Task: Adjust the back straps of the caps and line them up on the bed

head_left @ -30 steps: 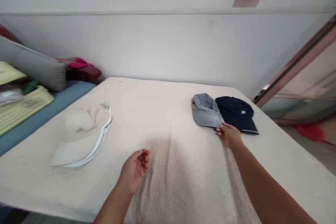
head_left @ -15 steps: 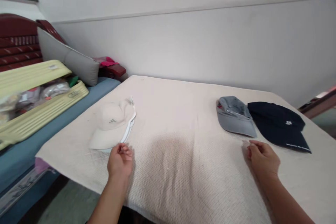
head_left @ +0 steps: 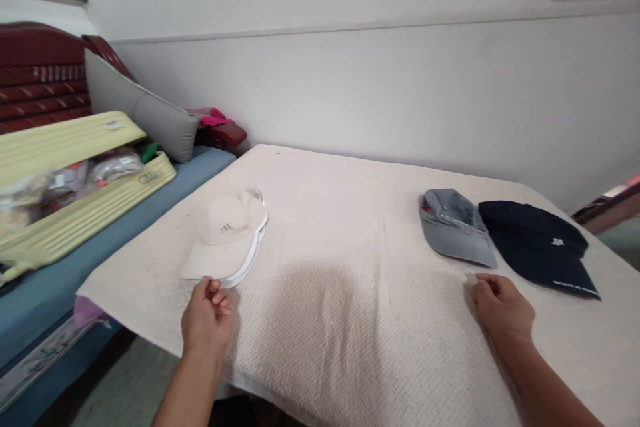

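Observation:
A cream cap (head_left: 225,220) with a small dark striped logo lies on the left of the cloth-covered surface. A white brim (head_left: 247,260) shows beneath its right edge. My left hand (head_left: 207,313) has thumb and forefinger pinched at the front edge of the cream cap's brim; the other fingers are curled. Over on the right, my right hand (head_left: 503,307) is closed just above the cloth, in front of a grey cap (head_left: 455,227) and apart from it. Beside the grey cap lies a navy cap (head_left: 537,240) with a white emblem, its brim pointing toward me.
A cream textured cloth (head_left: 340,193) covers the surface, wrinkled near the front. A white wall (head_left: 350,87) rises behind. At left, a blue bed (head_left: 200,163) holds an open yellow case (head_left: 120,193) of bagged items and a grey pillow (head_left: 165,117).
My left hand has moved left along the cream cap's brim, and the cap has shifted slightly. The right hand's fingers have drawn closer together. The view has turned a little left.

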Motion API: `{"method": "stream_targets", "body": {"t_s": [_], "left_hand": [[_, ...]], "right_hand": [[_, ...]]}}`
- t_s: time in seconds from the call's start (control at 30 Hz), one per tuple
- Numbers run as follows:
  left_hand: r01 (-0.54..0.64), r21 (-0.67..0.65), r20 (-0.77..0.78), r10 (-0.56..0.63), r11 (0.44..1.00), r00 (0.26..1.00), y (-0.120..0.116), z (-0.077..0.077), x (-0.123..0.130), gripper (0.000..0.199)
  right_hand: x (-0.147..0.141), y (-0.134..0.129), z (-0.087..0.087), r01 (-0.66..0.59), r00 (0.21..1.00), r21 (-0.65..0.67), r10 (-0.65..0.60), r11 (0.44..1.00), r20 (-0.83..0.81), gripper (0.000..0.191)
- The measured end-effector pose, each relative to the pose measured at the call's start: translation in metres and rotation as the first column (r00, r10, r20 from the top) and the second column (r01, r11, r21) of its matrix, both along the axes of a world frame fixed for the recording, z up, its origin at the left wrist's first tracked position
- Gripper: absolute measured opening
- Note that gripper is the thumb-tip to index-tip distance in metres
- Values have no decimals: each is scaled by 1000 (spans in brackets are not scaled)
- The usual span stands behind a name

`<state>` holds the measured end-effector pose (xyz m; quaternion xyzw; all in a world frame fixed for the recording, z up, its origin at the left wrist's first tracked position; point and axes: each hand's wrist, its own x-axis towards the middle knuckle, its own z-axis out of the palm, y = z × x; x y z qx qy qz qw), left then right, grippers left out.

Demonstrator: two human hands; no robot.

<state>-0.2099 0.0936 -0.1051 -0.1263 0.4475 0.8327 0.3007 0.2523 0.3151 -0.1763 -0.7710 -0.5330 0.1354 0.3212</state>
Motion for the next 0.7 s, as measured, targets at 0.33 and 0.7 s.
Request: {"method": "stream_targets", "body": {"t_s": [0.33,0.7], "left_hand": [[206,-18,-316,-201,978,927,36,9,14,26],[414,-160,-686,-403,896,606,42,7,88,23]], "right_hand": [[-2,0,1,-6,997,28,8,1000,-77,26],[-35,-41,-1,-87,929,131,128,988,-348,32]]}}
